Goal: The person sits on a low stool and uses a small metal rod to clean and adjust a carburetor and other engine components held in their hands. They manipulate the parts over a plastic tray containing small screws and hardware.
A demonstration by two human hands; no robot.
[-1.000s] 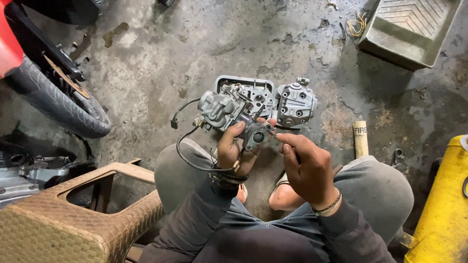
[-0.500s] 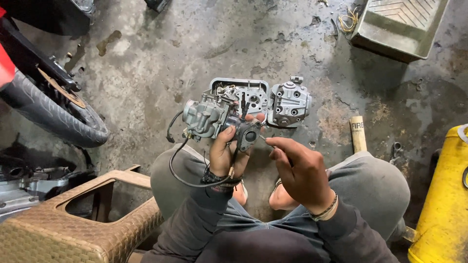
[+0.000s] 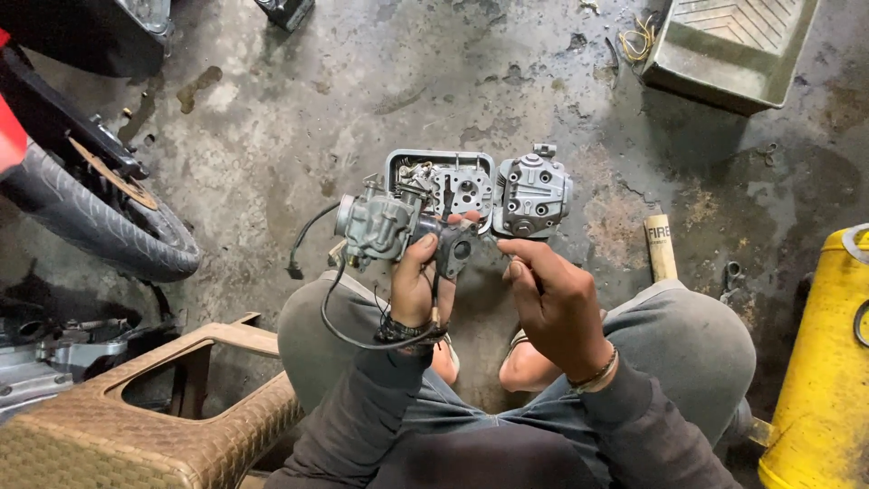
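Note:
My left hand (image 3: 419, 281) grips a grey metal carburetor (image 3: 385, 224) with a dark flange (image 3: 455, 249) and a black cable (image 3: 337, 312) hanging from it. My right hand (image 3: 550, 303) is beside the flange with fingertips pinched together near it; whatever small item they pinch is too small to tell. On the floor just beyond lie a grey tray (image 3: 405, 163) with engine parts and a grey metal engine cover (image 3: 536, 192).
A motorcycle tyre (image 3: 109, 226) is at the left. A brown woven plastic stool (image 3: 118, 426) lies tipped at lower left. A yellow container (image 3: 828, 380) stands at right, a grey plastic tray (image 3: 733, 50) at upper right, a wooden handle (image 3: 660, 246) by my knee.
My left hand has shifted the carburetor slightly left and down, and my right hand has come closer to the flange. The view has moved a little.

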